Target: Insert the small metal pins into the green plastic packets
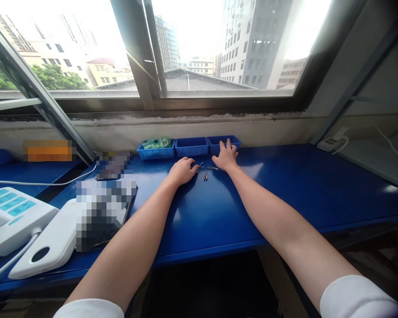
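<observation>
Several thin metal pieces, dark with shiny parts, lie on the blue tabletop in small groups; one pair [205,176] lies nearest me, another group [212,168] sits by my right hand. My left hand [183,171] rests just left of the pieces, fingers curled and thumb close to a third group [200,165]. Whatever its fingertips hold is hidden. My right hand [227,157] reaches over the front edge of the right blue bin [236,142], fingers spread, with nothing visible in them. Beside it stand a middle blue bin [191,150] and a left blue bin [155,153] containing green plastic wrapping [157,143].
At left are a white power strip [23,216], a long white device [46,243], and blurred items [102,212] on the blue table [212,225]. A metal shelf post [53,106] rises there. The window wall [268,128] stands behind the bins.
</observation>
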The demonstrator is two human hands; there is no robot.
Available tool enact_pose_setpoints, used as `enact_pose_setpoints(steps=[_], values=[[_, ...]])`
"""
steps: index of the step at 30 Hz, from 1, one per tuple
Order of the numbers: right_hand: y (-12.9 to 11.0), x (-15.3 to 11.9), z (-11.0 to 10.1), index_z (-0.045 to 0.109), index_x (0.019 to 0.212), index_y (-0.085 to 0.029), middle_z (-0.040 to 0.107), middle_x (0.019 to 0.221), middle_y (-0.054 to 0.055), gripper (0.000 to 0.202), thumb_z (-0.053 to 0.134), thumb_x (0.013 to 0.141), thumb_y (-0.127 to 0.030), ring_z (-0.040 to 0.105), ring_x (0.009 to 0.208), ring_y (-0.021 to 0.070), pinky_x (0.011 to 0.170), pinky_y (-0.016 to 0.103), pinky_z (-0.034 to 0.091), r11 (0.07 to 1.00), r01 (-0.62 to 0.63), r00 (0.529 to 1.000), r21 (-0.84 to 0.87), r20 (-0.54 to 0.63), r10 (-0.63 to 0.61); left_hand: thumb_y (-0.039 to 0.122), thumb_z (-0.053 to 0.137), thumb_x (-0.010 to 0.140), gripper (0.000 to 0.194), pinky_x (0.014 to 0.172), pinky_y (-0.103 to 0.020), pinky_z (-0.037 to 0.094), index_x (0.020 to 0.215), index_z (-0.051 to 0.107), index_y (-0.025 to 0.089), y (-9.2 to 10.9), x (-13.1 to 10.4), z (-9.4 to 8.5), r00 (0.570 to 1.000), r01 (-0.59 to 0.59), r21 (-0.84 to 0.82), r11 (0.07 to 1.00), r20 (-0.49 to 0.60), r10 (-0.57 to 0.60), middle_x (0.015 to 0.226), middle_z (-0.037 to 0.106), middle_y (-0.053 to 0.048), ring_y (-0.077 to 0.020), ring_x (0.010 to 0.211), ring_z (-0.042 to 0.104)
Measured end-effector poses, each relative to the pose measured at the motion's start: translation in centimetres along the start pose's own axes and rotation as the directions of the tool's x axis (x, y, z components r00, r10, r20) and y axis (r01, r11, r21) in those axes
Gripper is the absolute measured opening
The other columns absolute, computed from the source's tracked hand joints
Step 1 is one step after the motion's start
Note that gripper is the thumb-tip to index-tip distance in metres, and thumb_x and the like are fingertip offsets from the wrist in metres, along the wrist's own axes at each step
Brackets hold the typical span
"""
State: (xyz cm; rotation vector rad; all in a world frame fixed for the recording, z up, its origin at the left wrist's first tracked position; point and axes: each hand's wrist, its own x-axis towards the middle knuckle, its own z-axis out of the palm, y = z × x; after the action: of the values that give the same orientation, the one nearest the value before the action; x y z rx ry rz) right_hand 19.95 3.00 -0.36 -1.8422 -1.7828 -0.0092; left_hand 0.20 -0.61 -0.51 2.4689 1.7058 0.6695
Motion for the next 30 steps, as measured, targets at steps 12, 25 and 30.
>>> enact_pose_setpoints(steps=[12,25,30], values=[[-2.6,-1.6,-0.5,0.062,0.095,-0.018,0.067,0.092,0.013,0.034,0.052,0.084,-0.049,0.062,0.083,0.0274,0.064,0.033,0.044,0.967,0.256,0.933,-0.010,0.265,-0.244,0.042,0.048,0.087,0.038,0.101,-0.036,0.040,0.111,0.068,0.021,0.1,-0.2,-0.1,0.996,-0.063,-0.034,0.997,0.060,0.065,0.126,0.060,-0.009,-0.0280,0.118,0.053],[-2.1,-1.7,0.3,0.065,0.096,-0.023,0.069,0.093,0.008,0.038,0.039,0.093,-0.050,0.063,0.084,0.0228,0.061,0.028,0.039,0.940,0.324,0.902,0.102,0.265,-0.340,0.042,0.045,0.087,0.036,0.080,-0.032,0.048,0.108,0.068,0.023,0.1,-0.2,-0.2,0.993,-0.094,0.002,0.996,0.072,0.094,0.104,0.070,-0.007,-0.0261,0.096,0.063],[-1.8,-1.6,0.3,0.065,0.100,-0.025,0.069,0.094,0.004,0.025,0.056,0.084,-0.042,0.062,0.086,0.0215,0.061,0.026,0.038,0.917,0.380,0.871,0.121,0.286,-0.399,0.041,0.045,0.088,0.034,0.079,-0.031,0.048,0.105,0.069,0.024,0.3,-0.3,-0.4,0.992,-0.104,0.009,0.995,0.072,0.103,0.101,0.071,-0.006,-0.0253,0.094,0.064]])
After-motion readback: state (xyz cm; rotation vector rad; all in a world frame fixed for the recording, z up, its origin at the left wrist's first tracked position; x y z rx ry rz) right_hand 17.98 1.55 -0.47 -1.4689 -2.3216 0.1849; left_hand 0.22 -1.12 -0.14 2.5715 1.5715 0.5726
